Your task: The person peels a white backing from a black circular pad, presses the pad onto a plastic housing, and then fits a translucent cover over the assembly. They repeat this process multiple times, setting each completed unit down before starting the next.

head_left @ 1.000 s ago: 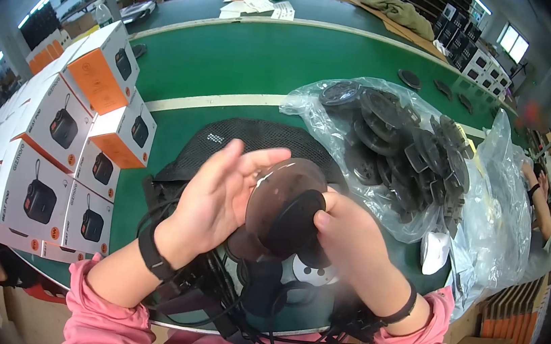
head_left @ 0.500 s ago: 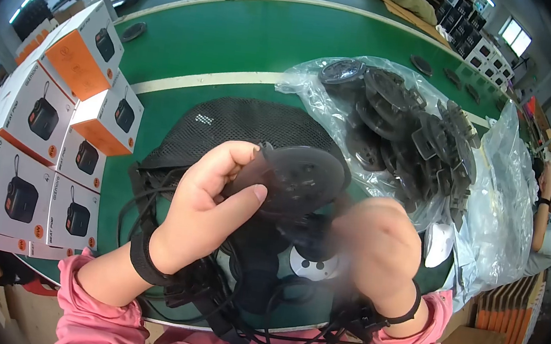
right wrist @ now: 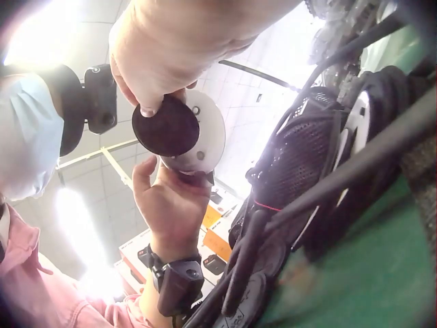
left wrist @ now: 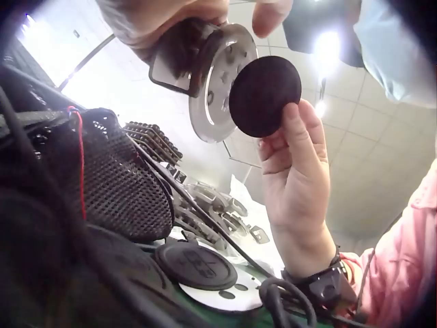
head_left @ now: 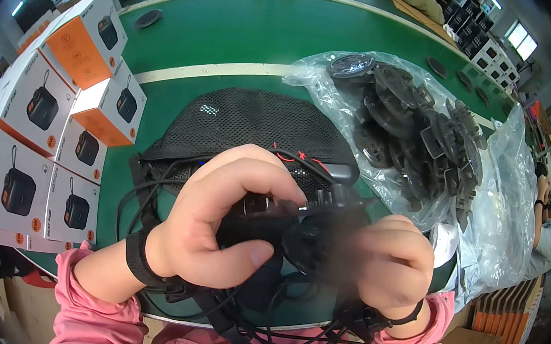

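Dark disc (left wrist: 263, 96) is up just beside the flanged part (left wrist: 211, 102), contact unclear; my right hand (head_left: 396, 260) pinches its edge, my left hand (head_left: 197, 214) grips the part. Edge-only hold: if my pinch slackens it could drop, or a wrist tilt could scrape it

Right hand (right wrist: 188, 44), top centre, pinches black disc (right wrist: 166, 128) in front of pale round plate (right wrist: 210, 133). Left hand (right wrist: 176, 210), below centre, at plate's lower edge. Mesh bag (right wrist: 298, 149) right of centre; green tabletop (right wrist: 369, 256) lower right.
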Action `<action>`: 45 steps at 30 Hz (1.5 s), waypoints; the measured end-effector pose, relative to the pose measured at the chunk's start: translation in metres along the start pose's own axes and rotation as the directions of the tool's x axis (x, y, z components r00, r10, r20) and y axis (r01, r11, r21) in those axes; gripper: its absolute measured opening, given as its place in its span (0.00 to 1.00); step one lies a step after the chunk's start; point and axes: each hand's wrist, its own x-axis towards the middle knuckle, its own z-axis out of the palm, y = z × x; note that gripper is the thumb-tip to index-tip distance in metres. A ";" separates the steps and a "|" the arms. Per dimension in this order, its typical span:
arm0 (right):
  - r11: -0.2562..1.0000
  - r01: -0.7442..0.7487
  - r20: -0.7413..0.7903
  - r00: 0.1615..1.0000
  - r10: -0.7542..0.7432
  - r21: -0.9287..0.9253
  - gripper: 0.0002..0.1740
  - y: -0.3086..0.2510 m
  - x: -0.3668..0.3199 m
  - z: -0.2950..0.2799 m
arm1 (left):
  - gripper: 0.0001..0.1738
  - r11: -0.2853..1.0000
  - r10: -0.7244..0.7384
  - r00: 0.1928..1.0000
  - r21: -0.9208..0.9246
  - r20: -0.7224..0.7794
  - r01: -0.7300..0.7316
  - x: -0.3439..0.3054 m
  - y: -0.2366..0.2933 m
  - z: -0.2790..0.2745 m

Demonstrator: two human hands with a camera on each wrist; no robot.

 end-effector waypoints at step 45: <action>0.994 -0.040 -0.026 0.999 0.038 -0.099 0.16 -0.010 -0.002 0.003 | 0.13 0.988 0.118 0.988 0.090 0.099 -0.127 0.000 -0.002 0.010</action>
